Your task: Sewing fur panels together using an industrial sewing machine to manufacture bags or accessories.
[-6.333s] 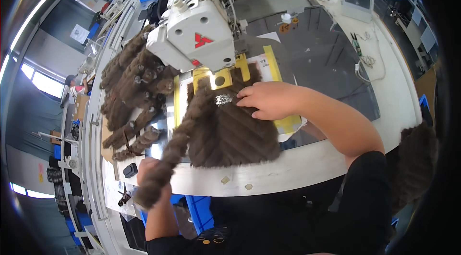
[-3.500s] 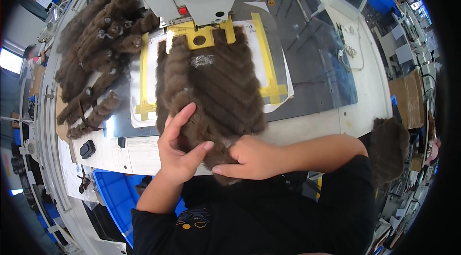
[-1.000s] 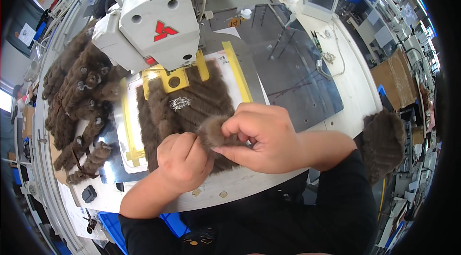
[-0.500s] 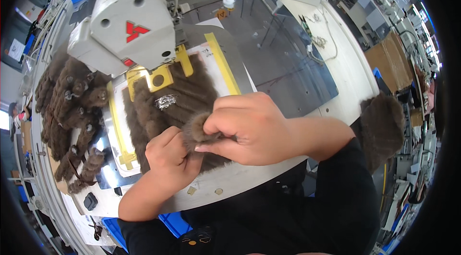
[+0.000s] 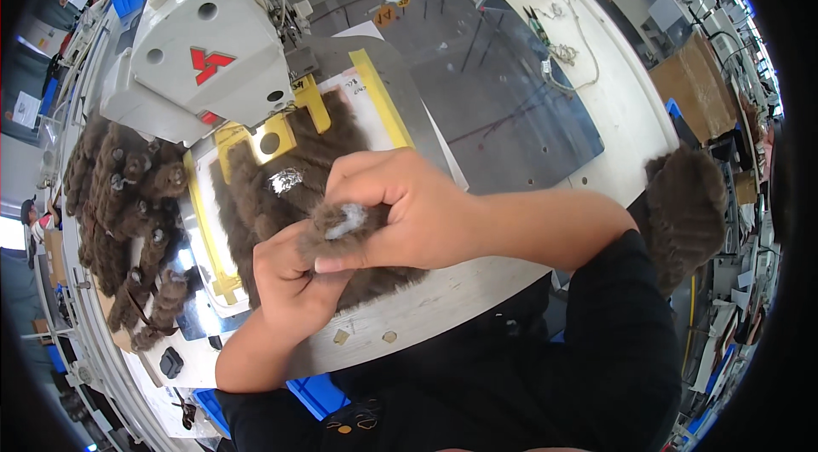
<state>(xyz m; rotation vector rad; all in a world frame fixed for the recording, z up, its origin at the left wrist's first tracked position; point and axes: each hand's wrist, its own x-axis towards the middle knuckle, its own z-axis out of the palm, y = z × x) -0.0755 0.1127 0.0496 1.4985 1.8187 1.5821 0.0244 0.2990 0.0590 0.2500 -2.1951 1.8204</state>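
Observation:
Between both hands is a small brown plush piece (image 5: 328, 229) with white stuffing showing at its open end. My left hand (image 5: 294, 277) is closed on its left side, fingers bent. From the right, my right hand (image 5: 400, 209) pinches the same piece, thumb in front and fingers curled behind. Beneath them lies a larger brown plush fabric (image 5: 332, 145) on a white sheet with yellow tape borders. A crinkled silvery patch (image 5: 287, 182) rests on that fabric. A yellow clamp plate (image 5: 271, 142) of the sewing machine (image 5: 200, 51) presses on its far part.
Several stuffed brown plush pieces (image 5: 128, 188) are heaped at the left. Brown plush fabric (image 5: 686, 205) hangs off the table's right side. A dark glossy plate (image 5: 511, 103) covers the right of the table, near green-handled snips (image 5: 537, 24). A black block (image 5: 171, 362) sits front left.
The plush piece has been turned so its open end with white stuffing faces up. My right hand has shifted slightly left and up. The whole view has moved a little.

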